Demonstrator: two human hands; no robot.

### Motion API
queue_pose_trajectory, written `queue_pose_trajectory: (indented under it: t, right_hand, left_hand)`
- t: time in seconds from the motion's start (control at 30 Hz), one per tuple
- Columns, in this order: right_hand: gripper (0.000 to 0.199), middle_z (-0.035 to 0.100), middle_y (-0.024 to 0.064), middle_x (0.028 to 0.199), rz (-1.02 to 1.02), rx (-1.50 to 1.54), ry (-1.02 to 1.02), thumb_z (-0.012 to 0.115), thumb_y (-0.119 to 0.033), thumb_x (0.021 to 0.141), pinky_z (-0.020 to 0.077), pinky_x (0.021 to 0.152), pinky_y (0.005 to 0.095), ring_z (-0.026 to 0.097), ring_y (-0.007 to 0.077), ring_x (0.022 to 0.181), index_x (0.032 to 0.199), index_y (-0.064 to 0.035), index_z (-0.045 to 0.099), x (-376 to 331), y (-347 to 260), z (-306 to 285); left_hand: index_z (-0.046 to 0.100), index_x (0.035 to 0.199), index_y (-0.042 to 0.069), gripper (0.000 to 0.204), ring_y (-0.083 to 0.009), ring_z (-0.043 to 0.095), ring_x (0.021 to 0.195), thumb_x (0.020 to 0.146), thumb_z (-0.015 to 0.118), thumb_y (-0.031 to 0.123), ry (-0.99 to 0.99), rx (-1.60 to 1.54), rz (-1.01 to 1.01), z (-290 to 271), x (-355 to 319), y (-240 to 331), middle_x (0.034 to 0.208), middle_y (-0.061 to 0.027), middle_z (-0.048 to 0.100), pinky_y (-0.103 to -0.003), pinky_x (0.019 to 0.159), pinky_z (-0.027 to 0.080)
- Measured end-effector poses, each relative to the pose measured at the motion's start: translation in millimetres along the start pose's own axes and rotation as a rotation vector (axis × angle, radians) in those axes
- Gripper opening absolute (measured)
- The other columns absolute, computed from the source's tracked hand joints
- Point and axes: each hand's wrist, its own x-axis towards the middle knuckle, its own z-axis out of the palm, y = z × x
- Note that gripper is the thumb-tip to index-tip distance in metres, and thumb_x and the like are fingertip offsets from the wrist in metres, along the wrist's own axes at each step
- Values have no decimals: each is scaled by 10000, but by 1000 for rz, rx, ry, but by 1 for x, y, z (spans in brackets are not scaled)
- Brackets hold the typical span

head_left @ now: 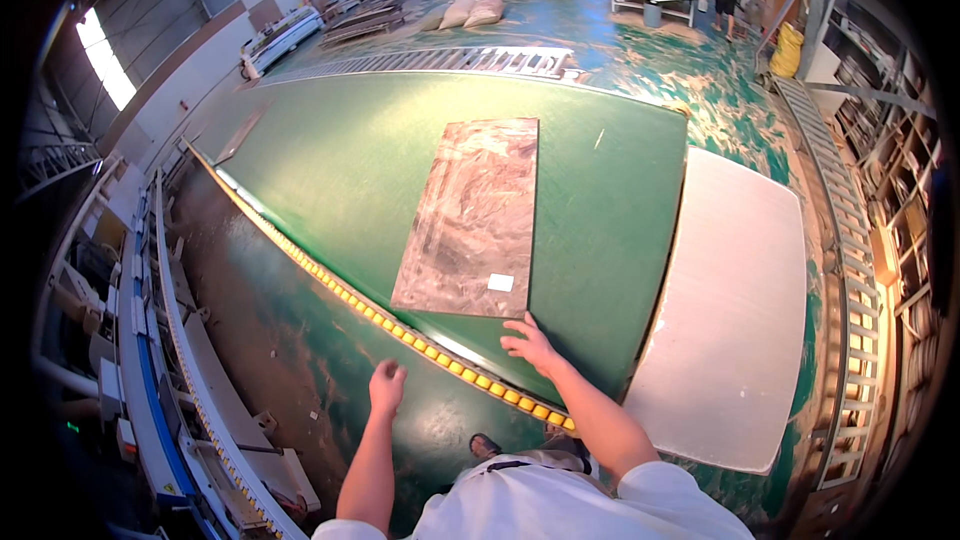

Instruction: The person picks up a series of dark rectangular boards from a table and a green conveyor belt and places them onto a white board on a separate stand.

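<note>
One long rectangular panel with a mottled brown marbled face (470,215) lies flat on the green-topped work table (340,170), its near short edge just ahead of you. Your right hand (528,345) is spread open, fingertips at that near edge, gripping nothing. Your left hand (386,387) hangs loosely curled over the dusty green floor (300,360), holding nothing, apart from the table. A row of yellow rollers (420,343) lines the table's near side. Pushing with one hand off-centre could likely skew the panel. A fingertip hold may slip on the smooth face. A large white sheet (730,300) rests just beside the table's right end.
</note>
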Motion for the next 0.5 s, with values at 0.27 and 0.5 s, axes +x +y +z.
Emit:
queue_pose_trajectory:
  t: [0.27, 0.5]
  right_hand:
    - [362, 705, 142, 1088, 31, 416, 404, 626, -165, 938, 555, 710, 317, 715, 233, 860, 1256, -3, 568, -138, 8, -91]
    - [201, 652, 39, 826, -94, 406, 1085, 588, -253, 978, 470, 523, 277, 601, 150, 592, 1040, -63, 610, -167, 61, -183]
  left_hand:
    - [539, 1307, 35, 627, -391, 541, 1205, 797, 727, 348, 51, 412, 243, 92, 85, 86, 1298, -230, 555, -453, 1020, 443]
    - [596, 1127, 30, 533, -416, 496, 1135, 733, 728, 364, 14, 222, 45, 209, -7, 124, 1155, -230, 549, -500, 1004, 403]
